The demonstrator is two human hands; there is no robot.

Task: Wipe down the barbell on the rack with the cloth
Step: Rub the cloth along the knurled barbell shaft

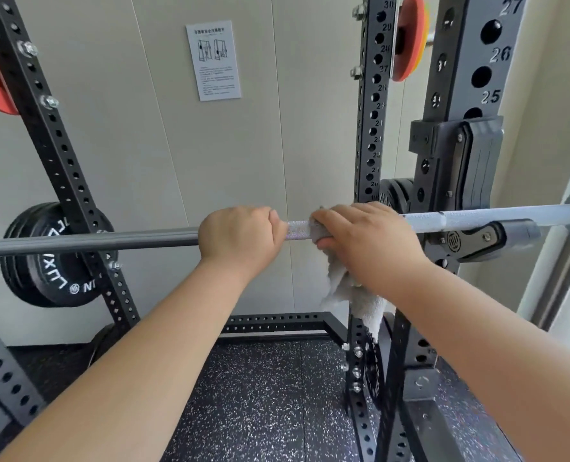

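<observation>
Gym: power rack [373, 128]; weight plates [23, 258]; rubber floor [270, 395].

The barbell [110, 240] runs past both side edges (ends unseen). The left hand [240, 238], right hand [367, 241] and cloth [353, 295] hide its middle. The print on the notice [214, 60] is too small to read.

Two bare arms reach forward from the near edge, the left forearm [150, 345] and right forearm [477, 321] angling toward each other. The left hand [242, 238] is closed in an overhand fist around the barbell [93, 243], knuckles up, wrist straight. Just to its right and not touching it, the right hand [367, 240] lies palm down, its fingers curled over the cloth [343, 288], wrapping it round the bar.
</observation>
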